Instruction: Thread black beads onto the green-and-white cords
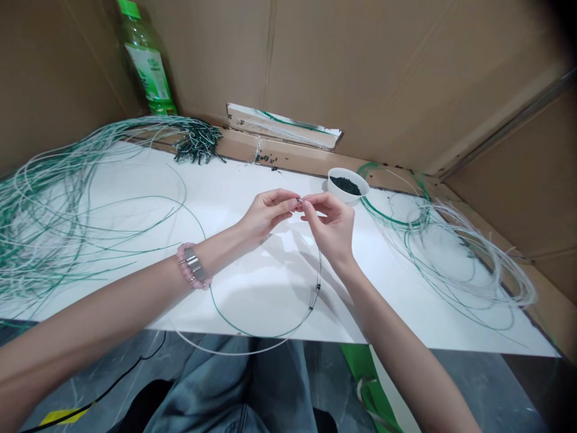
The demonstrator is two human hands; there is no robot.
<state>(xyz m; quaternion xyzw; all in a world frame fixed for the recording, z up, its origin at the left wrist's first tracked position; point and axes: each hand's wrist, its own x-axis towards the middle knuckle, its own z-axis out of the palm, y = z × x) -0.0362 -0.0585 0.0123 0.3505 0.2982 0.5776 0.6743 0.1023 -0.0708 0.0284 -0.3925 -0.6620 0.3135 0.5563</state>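
My left hand (265, 213), with a pink bead bracelet (193, 266) at the wrist, pinches thumb to forefinger over the table. My right hand (331, 225) is closed in a pinch right beside it, the fingertips almost touching. Between them are the ends of thin wires and a small dark piece, largely covered by the fingers. From the right hand the wires run down past small black pieces (318, 287). There they join a wide loop of green wire (217, 310) and white wire (225, 353), which hangs partly over the table's front edge.
A white bowl (332, 187) of tiny black pieces stands behind my right hand. A large bundle of green and white wires (67, 198) with dark ends (198, 142) lies left; coiled wires (500, 270) lie right. A green bottle (151, 72) stands against the cardboard wall (360, 72).
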